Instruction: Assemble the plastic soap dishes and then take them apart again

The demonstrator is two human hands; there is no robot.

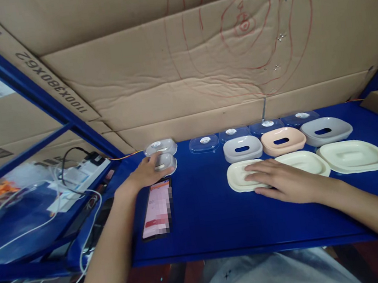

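Note:
My left hand (146,171) reaches to the left part of the blue table. Its fingers are stretched and apart, resting on a small clear-and-grey oval dish (168,163). Right behind that stands a similar dish with a clear cover (161,146). My right hand (279,179) lies over the leftmost cream oval tray (236,182), fingers spread across its right part. Next to it are a second cream tray (305,163), partly hidden by the hand, and a third cream tray (354,156). Whether either hand presses on its piece I cannot tell.
Behind the trays stand a grey ring (242,149), a peach ring (283,141) and another grey ring (327,130), each with a slot. Several clear lids (204,144) line the back. A phone (156,209) lies front left; cables and a power strip (79,181) are beyond the left edge.

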